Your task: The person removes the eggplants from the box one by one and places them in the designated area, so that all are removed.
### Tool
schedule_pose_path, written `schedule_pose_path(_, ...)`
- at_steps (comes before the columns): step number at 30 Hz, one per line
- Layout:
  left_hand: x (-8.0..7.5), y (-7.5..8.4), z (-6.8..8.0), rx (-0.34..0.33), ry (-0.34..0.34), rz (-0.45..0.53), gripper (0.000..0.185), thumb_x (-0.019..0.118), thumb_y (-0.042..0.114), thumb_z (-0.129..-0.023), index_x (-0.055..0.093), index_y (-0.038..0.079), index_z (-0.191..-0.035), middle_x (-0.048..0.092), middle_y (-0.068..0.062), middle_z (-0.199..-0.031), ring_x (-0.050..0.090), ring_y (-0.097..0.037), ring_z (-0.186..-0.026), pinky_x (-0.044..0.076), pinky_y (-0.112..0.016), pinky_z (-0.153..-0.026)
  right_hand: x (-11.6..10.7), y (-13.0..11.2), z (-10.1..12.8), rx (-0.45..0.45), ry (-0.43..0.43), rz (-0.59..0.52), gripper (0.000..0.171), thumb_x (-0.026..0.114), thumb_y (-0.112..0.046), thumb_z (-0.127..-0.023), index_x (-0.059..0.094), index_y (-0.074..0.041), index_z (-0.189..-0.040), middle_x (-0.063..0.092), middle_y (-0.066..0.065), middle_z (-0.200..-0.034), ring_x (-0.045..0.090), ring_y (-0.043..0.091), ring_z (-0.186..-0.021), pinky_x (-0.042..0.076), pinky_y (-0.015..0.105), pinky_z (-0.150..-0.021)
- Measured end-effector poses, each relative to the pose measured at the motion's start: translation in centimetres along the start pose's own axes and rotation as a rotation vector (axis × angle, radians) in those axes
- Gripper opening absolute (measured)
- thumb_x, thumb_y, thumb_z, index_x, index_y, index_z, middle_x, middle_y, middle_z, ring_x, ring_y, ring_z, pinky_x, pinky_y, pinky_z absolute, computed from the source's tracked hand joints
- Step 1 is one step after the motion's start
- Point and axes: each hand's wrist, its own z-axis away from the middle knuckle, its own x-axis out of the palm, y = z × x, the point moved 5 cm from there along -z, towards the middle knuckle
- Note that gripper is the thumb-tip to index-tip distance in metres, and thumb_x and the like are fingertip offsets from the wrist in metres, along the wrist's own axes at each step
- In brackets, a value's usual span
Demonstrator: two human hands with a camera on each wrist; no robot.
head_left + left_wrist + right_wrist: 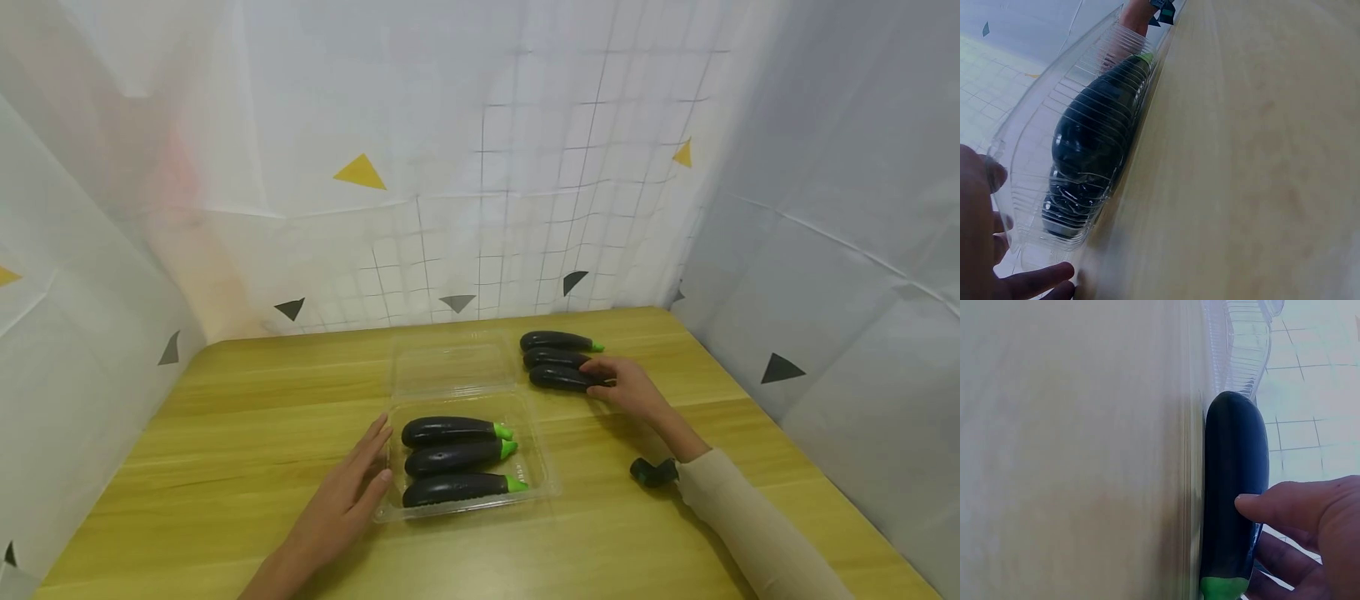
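Note:
Three dark eggplants (453, 457) with green stems lie side by side in a clear plastic clamshell box (551, 483). At the box's left side is my left hand (341, 504), fingers extended and touching its rim. Farther back on the right, three more eggplants (555, 340) lie in a row on the table. My right hand (626, 387) grips the nearest eggplant (558, 377) of that row near its stem end. In the right wrist view, the thumb presses one side of this eggplant (1235, 450) and the fingers are behind it, partly hidden.
The box's clear lid (453, 367) lies folded back toward the rear wall. A black device (652, 472) is at my right wrist. The wooden table (247, 433) is bordered by white patterned sheets (420, 108) at the back and sides.

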Motion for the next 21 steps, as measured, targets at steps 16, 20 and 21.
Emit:
schedule_pose_path(16,0.0,0.12,0.04,0.008,0.007,-0.012,0.055,0.056,0.017,-0.109,0.039,0.007,-0.161,0.028,-0.006,-0.169,0.057,-0.021,-0.131,0.038,-0.051,-0.111,-0.03,-0.33,0.03,-0.04,0.038,0.075,0.033,0.077,0.002,-0.091,0.072,0.002,-0.124,0.069,0.02,-0.127,0.065,0.04,-0.115,0.054,0.056,-0.093)
schedule_pose_path(20,0.0,0.18,-0.01,0.014,0.007,-0.003,0.054,0.056,0.017,-0.109,0.04,0.005,-0.159,0.03,-0.009,-0.168,0.062,-0.02,-0.125,0.04,-0.055,-0.108,-0.06,-0.48,0.14,-0.086,0.066,0.101,0.033,0.078,0.003,-0.09,0.072,0.004,-0.123,0.069,0.021,-0.125,0.065,0.042,-0.114,0.053,0.058,-0.092)
schedule_pose_path(21,-0.01,0.2,-0.02,0.014,0.007,-0.003,0.054,0.056,0.017,-0.109,0.04,0.005,-0.159,0.03,-0.009,-0.168,0.063,-0.019,-0.124,0.041,-0.055,-0.108,-0.06,-0.5,0.16,-0.096,0.071,0.11,0.033,0.078,0.003,-0.09,0.072,0.004,-0.123,0.069,0.022,-0.125,0.064,0.043,-0.114,0.053,0.059,-0.093)
